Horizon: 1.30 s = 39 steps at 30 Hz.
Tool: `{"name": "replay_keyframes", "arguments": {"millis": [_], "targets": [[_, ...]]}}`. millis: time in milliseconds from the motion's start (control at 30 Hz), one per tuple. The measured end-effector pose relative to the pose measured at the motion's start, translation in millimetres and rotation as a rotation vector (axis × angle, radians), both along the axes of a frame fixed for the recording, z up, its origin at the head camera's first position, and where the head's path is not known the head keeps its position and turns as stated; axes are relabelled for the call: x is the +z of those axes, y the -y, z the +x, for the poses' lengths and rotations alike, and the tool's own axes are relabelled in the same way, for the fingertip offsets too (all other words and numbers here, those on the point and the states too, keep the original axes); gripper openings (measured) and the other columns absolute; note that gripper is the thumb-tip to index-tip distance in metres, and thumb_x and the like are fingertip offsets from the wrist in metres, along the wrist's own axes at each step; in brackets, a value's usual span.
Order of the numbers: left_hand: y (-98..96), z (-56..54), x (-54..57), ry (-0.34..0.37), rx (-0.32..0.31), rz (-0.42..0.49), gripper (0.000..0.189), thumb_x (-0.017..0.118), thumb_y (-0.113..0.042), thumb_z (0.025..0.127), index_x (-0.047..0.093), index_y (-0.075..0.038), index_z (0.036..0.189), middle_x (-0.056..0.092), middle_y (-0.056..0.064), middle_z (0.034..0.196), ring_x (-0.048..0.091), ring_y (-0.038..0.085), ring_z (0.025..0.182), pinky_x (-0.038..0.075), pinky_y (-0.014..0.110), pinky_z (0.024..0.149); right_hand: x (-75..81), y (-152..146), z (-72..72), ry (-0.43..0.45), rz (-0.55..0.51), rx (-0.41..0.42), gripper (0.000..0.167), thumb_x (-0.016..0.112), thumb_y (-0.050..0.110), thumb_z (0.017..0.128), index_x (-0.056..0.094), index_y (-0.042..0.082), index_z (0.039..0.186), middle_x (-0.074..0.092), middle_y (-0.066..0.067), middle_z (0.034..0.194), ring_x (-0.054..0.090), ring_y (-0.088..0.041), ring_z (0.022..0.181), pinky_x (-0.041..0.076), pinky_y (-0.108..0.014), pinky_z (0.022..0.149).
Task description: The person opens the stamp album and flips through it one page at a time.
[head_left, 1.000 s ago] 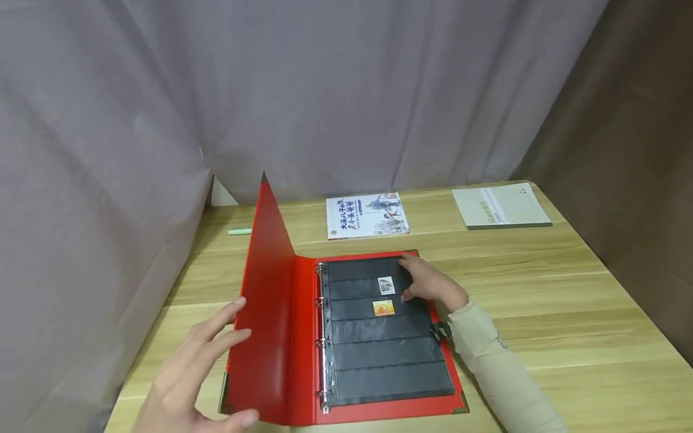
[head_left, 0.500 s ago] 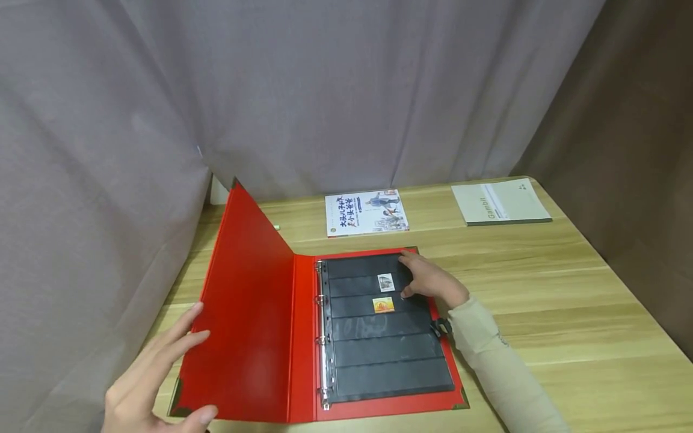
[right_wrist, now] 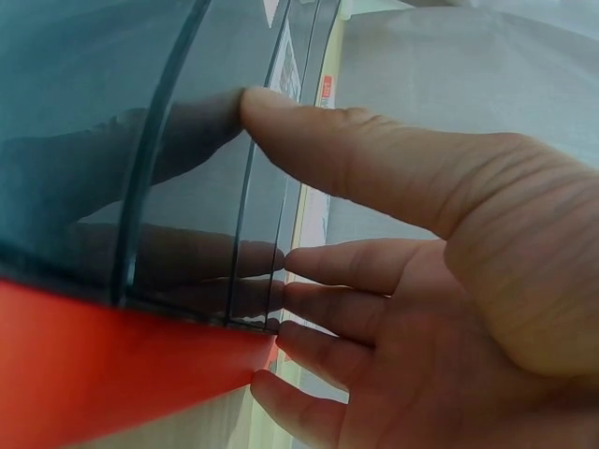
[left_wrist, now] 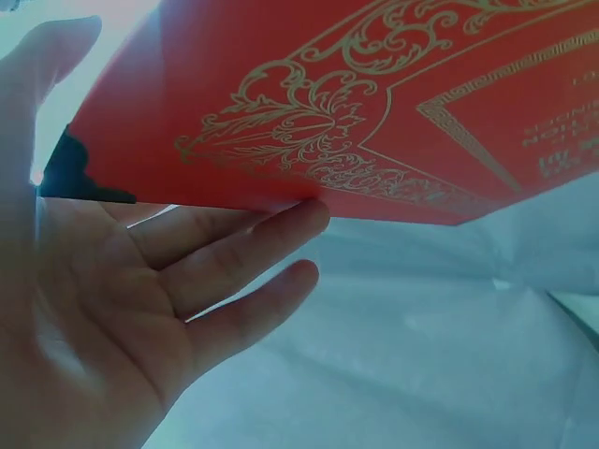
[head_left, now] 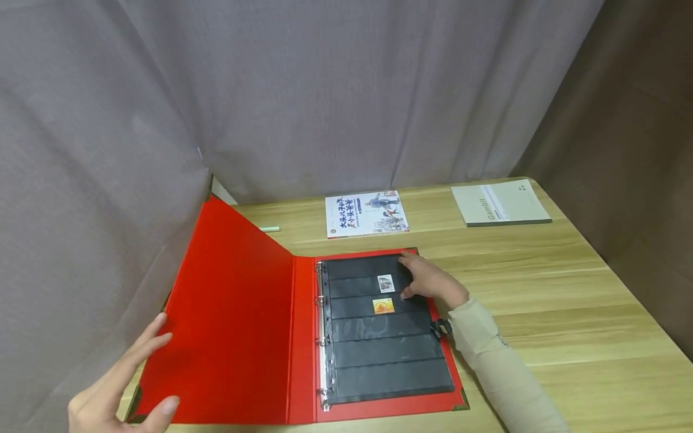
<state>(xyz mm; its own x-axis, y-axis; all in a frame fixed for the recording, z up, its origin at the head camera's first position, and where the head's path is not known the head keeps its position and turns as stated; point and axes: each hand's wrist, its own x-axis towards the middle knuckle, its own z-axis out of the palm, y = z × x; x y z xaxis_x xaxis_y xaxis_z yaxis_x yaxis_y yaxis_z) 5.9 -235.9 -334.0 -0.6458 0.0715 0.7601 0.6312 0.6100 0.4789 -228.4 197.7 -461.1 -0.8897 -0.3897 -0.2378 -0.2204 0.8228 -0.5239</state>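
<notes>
A red ring binder (head_left: 387, 409), a stamp album with brass corners, lies spread on the table. Its front cover (head_left: 233, 325) leans up and out to the left. At that cover's outer edge is my left hand (head_left: 116, 388); in the left wrist view its straight fingers (left_wrist: 253, 248) touch the gold-patterned outer face. My right hand (head_left: 433, 281) rests with extended fingers and thumb on the upper right of the black pocket page (head_left: 392, 379). Beside it, the page holds a grey-and-white stamp (head_left: 385, 283) and a yellow-orange stamp (head_left: 384, 305). Metal rings (head_left: 322, 341) run along the spine.
A white picture book (head_left: 368, 214) lies behind the binder, and a pale "Gambit" book (head_left: 500, 203) at the back right. A light green stick-like item (head_left: 269, 229) lies behind the cover. Grey curtains (head_left: 325, 96) border the wooden table (head_left: 574, 337).
The cover has swung further left and lower, with my left hand moving left along with it. The green item shows to the cover's right now. My right hand has stayed on the page.
</notes>
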Motion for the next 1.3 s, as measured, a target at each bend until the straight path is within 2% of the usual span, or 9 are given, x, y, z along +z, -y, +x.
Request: {"name": "replay_keyframes", "arguments": {"millis": [367, 433, 467, 600, 700, 833, 967, 1133, 1300], "targets": [[21.6, 3.4, -17.5, 0.044, 0.079, 0.034, 0.042, 0.077, 0.000, 0.078, 0.067, 0.016, 0.116, 0.064, 0.018, 0.133, 0.060, 0.005, 0.122, 0.042, 0.010, 0.096, -2.7, -3, -0.7, -0.006, -0.006, 0.009, 0.086, 0.086, 0.005, 0.076, 0.040, -0.015, 0.145, 0.030, -0.032, 0.157, 0.029, -0.048, 0.144, 0.031, -0.057, 0.114], [23.6, 3.7, -21.0, 0.063, 0.140, 0.039, 0.043, 0.078, 0.003, 0.075, 0.068, 0.015, 0.115, 0.064, 0.008, 0.135, 0.069, 0.001, 0.097, 0.045, 0.004, 0.075, -2.5, -3, -0.9, -0.002, -0.009, 0.004, 0.086, 0.086, 0.005, 0.076, 0.040, -0.015, 0.146, 0.030, -0.032, 0.157, 0.029, -0.048, 0.144, 0.031, -0.057, 0.114], [24.2, 4.6, -21.7, 0.089, 0.189, 0.035, 0.044, 0.078, 0.005, 0.073, 0.069, 0.013, 0.116, 0.064, 0.001, 0.135, 0.067, -0.005, 0.078, 0.042, 0.003, 0.064, -2.3, -3, -1.0, 0.000, -0.011, 0.001, 0.086, 0.086, 0.005, 0.076, 0.040, -0.015, 0.146, 0.030, -0.031, 0.157, 0.029, -0.048, 0.144, 0.031, -0.056, 0.114], [26.9, 7.7, -27.0, 0.226, 0.396, 0.024, 0.050, 0.082, 0.006, 0.069, 0.072, 0.003, 0.118, 0.059, -0.023, 0.133, 0.057, -0.017, 0.073, 0.036, 0.002, 0.058, -2.2, -3, -1.1, -0.002, -0.016, 0.004, 0.085, 0.086, 0.005, 0.077, 0.040, -0.015, 0.146, 0.030, -0.032, 0.157, 0.029, -0.048, 0.144, 0.030, -0.057, 0.114], [29.1, 8.0, -31.5, 0.277, 0.475, 0.026, 0.049, 0.083, 0.003, 0.071, 0.073, -0.001, 0.119, 0.059, -0.027, 0.131, 0.049, -0.026, 0.107, 0.035, -0.002, 0.081, -2.5, -3, 0.0, -0.006, -0.018, 0.007, 0.085, 0.086, 0.004, 0.077, 0.040, -0.016, 0.145, 0.029, -0.032, 0.158, 0.028, -0.048, 0.144, 0.030, -0.057, 0.114], [33.7, 6.9, -37.4, 0.309, 0.513, 0.043, 0.045, 0.082, -0.001, 0.074, 0.073, -0.003, 0.118, 0.059, -0.028, 0.130, 0.049, -0.026, 0.106, 0.034, -0.002, 0.081, -2.8, -2, 0.6, -0.002, -0.017, 0.001, 0.085, 0.086, 0.004, 0.076, 0.040, -0.016, 0.145, 0.029, -0.032, 0.158, 0.028, -0.049, 0.144, 0.030, -0.057, 0.114], [37.5, 7.3, -43.0, 0.383, 0.563, 0.060, 0.043, 0.083, -0.004, 0.077, 0.073, -0.006, 0.119, 0.054, -0.040, 0.125, 0.047, -0.028, 0.102, 0.032, -0.003, 0.078, -3.3, -1, 0.0, 0.003, -0.015, -0.005, 0.085, 0.086, 0.003, 0.076, 0.040, -0.016, 0.145, 0.028, -0.031, 0.158, 0.028, -0.049, 0.144, 0.030, -0.057, 0.114], [46.7, 7.2, -54.1, 0.381, 0.556, 0.029, 0.044, 0.081, -0.005, 0.076, 0.072, -0.005, 0.120, 0.050, -0.044, 0.125, 0.045, -0.028, 0.106, 0.030, -0.003, 0.084, -3.4, -1, 0.7, -0.004, -0.013, -0.006, 0.085, 0.086, 0.004, 0.076, 0.041, -0.015, 0.145, 0.029, -0.031, 0.158, 0.028, -0.049, 0.144, 0.030, -0.057, 0.114], [53.7, 6.9, -66.2, 0.502, 0.641, -0.052, 0.045, 0.080, -0.020, 0.084, 0.069, -0.012, 0.126, 0.034, -0.055, 0.119, 0.031, -0.032, 0.101, 0.021, -0.002, 0.083, -2.7, -1, 0.7, -0.003, -0.014, -0.012, 0.085, 0.086, 0.004, 0.075, 0.041, -0.015, 0.145, 0.030, -0.031, 0.158, 0.029, -0.048, 0.144, 0.030, -0.057, 0.114]]}}
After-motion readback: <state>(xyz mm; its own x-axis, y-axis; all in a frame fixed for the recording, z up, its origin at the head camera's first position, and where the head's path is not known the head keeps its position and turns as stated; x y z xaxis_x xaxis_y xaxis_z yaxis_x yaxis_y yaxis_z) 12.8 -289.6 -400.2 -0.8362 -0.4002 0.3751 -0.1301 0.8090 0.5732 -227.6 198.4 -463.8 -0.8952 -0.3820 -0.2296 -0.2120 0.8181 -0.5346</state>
